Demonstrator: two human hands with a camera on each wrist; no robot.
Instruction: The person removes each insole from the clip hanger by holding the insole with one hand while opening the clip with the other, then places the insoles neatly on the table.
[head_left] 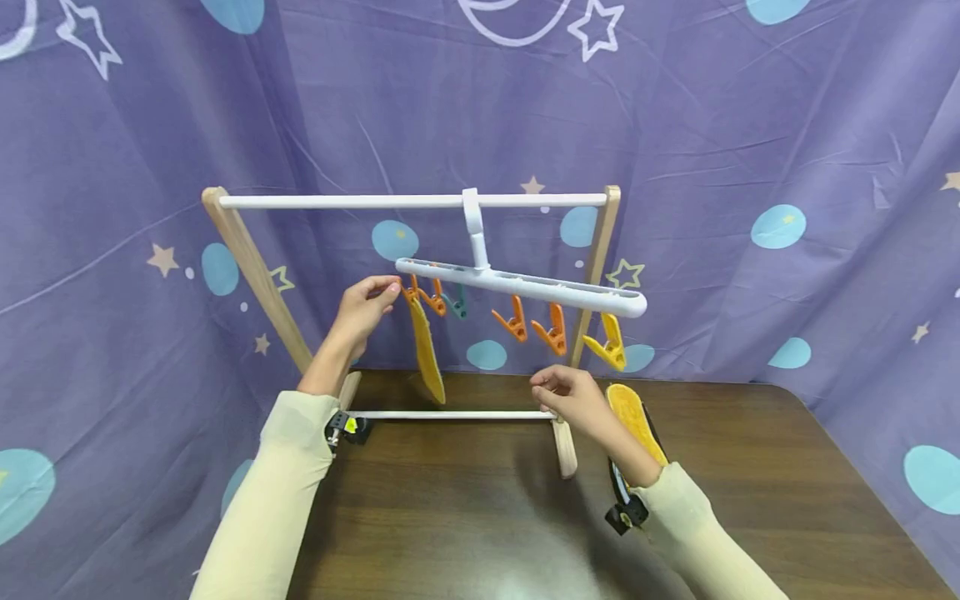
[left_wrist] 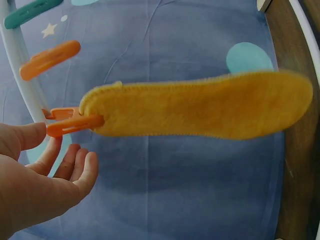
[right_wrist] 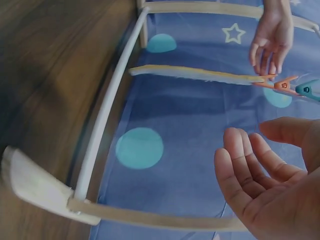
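My left hand (head_left: pixel 362 312) is raised at the left end of a white clip hanger (head_left: pixel 525 286). Its thumb and index fingertips lie right at the handle of an orange clothespin (left_wrist: pixel 75 122), the other fingers loosely bent. That clothespin bites the narrow end of a yellow fuzzy insole (left_wrist: pixel 200 105), which hangs down from it. My right hand (head_left: pixel 573 396) is held in the air below the hanger's right half, fingers loosely curved with nothing between them. Beside the right forearm is a second yellow insole (head_left: pixel 633 417), partly hidden by the arm.
The hanger hooks over the top white bar (head_left: pixel 337 202) of a wooden-legged rack (head_left: pixel 258 279) on a brown table (head_left: pixel 450 508). More clothespins hang along it: orange (head_left: pixel 551 329), green (head_left: pixel 458 302) and yellow (head_left: pixel 609 342). A purple patterned curtain (head_left: pixel 712 150) stands behind.
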